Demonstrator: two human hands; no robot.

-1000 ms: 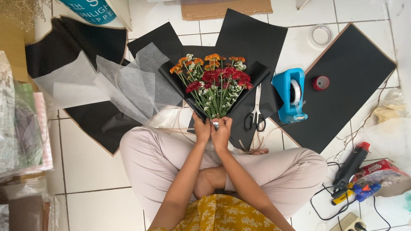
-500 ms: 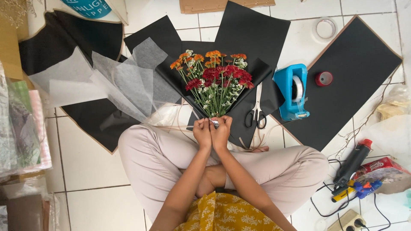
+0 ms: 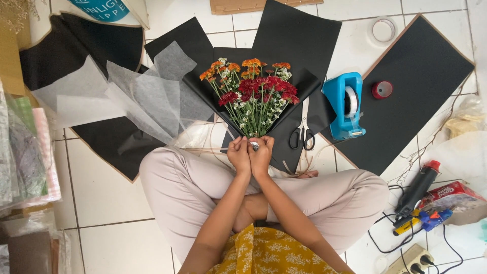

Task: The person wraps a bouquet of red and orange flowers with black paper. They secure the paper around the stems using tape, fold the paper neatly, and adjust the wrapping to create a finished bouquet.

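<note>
A bouquet [image 3: 256, 94] of red and orange flowers with small white blooms lies on a black paper sheet [image 3: 299, 61] on the floor, its stems pointing toward me. My left hand [image 3: 238, 155] and my right hand [image 3: 263, 153] are pressed together around the stem ends and the gathered black paper at the bouquet's base. I sit cross-legged behind it.
Scissors [image 3: 303, 133] lie right of the stems, next to a blue tape dispenser [image 3: 347, 105]. A red tape roll [image 3: 382, 90] sits on a black board [image 3: 421, 81]. White tissue sheets [image 3: 137, 96] spread at left. A glue gun [image 3: 418, 190] and power strip [image 3: 413, 259] lie at right.
The view has shifted slightly. My hands stay clasped on the bouquet's base, and the bouquet has not visibly moved.
</note>
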